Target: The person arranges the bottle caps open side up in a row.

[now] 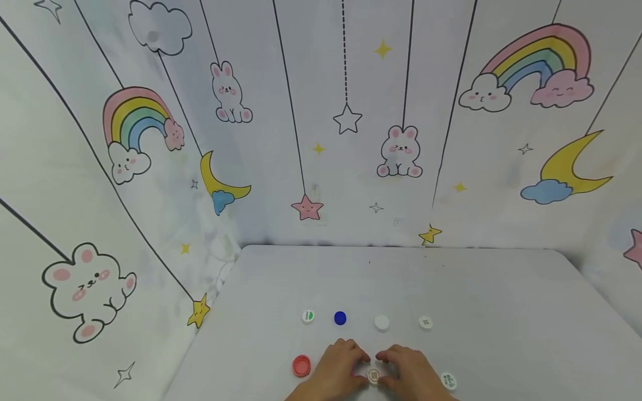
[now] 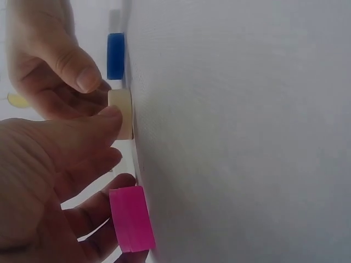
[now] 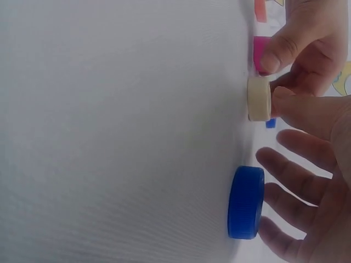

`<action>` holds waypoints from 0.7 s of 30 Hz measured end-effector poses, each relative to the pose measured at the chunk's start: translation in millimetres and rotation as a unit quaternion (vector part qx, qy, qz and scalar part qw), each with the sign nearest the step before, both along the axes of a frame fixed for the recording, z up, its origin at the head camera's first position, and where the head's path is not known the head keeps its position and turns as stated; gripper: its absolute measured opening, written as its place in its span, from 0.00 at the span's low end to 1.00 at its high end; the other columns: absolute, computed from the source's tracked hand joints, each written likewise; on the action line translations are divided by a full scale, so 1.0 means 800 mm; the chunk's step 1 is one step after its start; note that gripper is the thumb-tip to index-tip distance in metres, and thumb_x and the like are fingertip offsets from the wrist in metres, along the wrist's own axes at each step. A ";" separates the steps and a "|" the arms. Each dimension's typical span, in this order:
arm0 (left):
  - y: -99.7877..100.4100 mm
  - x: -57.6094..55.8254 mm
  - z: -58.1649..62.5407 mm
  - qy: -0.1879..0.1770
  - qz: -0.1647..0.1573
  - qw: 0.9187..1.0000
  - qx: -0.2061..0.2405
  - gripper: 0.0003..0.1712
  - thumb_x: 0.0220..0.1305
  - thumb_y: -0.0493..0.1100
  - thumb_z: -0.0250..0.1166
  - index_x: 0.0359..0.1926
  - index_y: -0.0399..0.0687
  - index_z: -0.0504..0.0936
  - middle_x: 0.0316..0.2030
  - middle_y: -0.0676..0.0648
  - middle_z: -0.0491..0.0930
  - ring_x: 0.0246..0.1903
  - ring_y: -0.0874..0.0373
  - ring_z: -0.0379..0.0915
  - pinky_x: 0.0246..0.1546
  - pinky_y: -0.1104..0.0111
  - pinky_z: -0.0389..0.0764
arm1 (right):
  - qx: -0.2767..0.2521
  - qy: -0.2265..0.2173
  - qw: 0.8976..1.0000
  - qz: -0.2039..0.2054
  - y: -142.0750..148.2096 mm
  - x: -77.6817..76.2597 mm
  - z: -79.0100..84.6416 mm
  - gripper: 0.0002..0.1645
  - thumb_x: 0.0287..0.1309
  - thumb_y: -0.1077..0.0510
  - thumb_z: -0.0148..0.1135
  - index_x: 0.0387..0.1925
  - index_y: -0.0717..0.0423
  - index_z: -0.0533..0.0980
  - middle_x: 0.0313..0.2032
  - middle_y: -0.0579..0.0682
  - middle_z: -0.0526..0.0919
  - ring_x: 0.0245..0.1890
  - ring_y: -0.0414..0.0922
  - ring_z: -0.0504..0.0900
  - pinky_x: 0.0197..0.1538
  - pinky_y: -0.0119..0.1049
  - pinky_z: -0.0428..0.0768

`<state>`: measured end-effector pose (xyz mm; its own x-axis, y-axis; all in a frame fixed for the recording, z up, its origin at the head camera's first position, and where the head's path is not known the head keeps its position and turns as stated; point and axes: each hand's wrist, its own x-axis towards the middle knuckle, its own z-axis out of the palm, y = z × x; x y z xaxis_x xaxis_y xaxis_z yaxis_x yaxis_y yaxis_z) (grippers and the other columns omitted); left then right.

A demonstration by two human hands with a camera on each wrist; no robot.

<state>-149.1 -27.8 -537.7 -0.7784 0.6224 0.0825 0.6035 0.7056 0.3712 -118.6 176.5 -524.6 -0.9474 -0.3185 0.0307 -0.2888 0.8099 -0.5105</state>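
A small cream bottle cap lies on the table between my two hands. My left hand comes in from its left, the thumb tip at the cap's edge and the fingers loosely bent apart from the thumb. From the other side my right hand mirrors it, its thumb overlapping the cap's top edge in the right wrist view. Beside the left fingers stands a pink cap, mostly hidden by that hand in the head view. Close to the right fingertips is a ribbed blue cap.
Left of the hands lies a red cap; a white cap with green marks is at the right. Farther back sit a green-and-white cap, a dark blue cap, a plain white cap and a square-printed white cap.
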 end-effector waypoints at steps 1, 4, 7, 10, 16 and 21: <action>0.001 -0.001 -0.002 -0.003 0.003 1.000 -0.004 0.19 0.48 0.51 0.77 0.43 0.59 0.85 0.37 0.62 0.75 0.38 0.69 0.65 0.38 0.74 0.68 | -0.003 -0.012 1.000 -0.001 0.000 -0.001 -0.001 0.21 0.41 0.49 0.78 0.41 0.48 0.83 0.35 0.35 0.81 0.34 0.37 0.79 0.41 0.45 0.78; 0.005 -0.004 -0.009 -0.012 0.007 1.000 -0.016 0.19 0.47 0.53 0.77 0.42 0.62 0.85 0.35 0.63 0.71 0.38 0.68 0.63 0.37 0.72 0.66 | -0.009 -0.049 0.999 -0.004 -0.001 -0.003 -0.003 0.21 0.42 0.51 0.78 0.41 0.49 0.83 0.35 0.36 0.80 0.32 0.36 0.76 0.39 0.42 0.78; 0.007 -0.006 -0.013 -0.026 0.011 0.999 -0.028 0.18 0.47 0.54 0.77 0.41 0.65 0.84 0.35 0.64 0.68 0.37 0.68 0.61 0.37 0.71 0.65 | -0.012 -0.078 0.997 -0.012 -0.004 -0.004 -0.004 0.21 0.42 0.53 0.78 0.42 0.50 0.83 0.35 0.37 0.77 0.30 0.36 0.72 0.38 0.39 0.78; 0.009 -0.007 -0.013 -0.037 0.015 0.999 -0.032 0.18 0.48 0.54 0.77 0.41 0.65 0.84 0.35 0.64 0.67 0.38 0.68 0.60 0.37 0.71 0.65 | -0.006 -0.089 0.996 -0.020 -0.009 -0.005 -0.006 0.21 0.42 0.55 0.78 0.42 0.50 0.83 0.34 0.37 0.75 0.30 0.37 0.71 0.40 0.40 0.77; 0.010 -0.004 -0.008 -0.044 0.020 0.998 -0.026 0.17 0.49 0.54 0.76 0.41 0.64 0.83 0.35 0.64 0.67 0.37 0.68 0.60 0.37 0.71 0.65 | 0.013 -0.081 0.996 -0.027 -0.012 -0.005 -0.011 0.20 0.41 0.55 0.78 0.41 0.48 0.83 0.34 0.37 0.73 0.31 0.38 0.70 0.44 0.46 0.76; 0.011 -0.001 -0.001 -0.040 0.021 0.999 -0.021 0.16 0.49 0.53 0.77 0.39 0.63 0.83 0.34 0.63 0.66 0.37 0.67 0.59 0.36 0.72 0.63 | 0.014 -0.083 0.996 -0.029 -0.013 -0.005 -0.012 0.18 0.42 0.54 0.78 0.38 0.46 0.83 0.33 0.38 0.71 0.31 0.38 0.69 0.48 0.51 0.74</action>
<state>-149.6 -18.8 -538.9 -0.8071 0.5904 -0.0068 0.5424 0.7459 0.3866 -122.9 166.0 -534.1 -0.9553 -0.2625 -0.1360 -0.1552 0.8369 -0.5249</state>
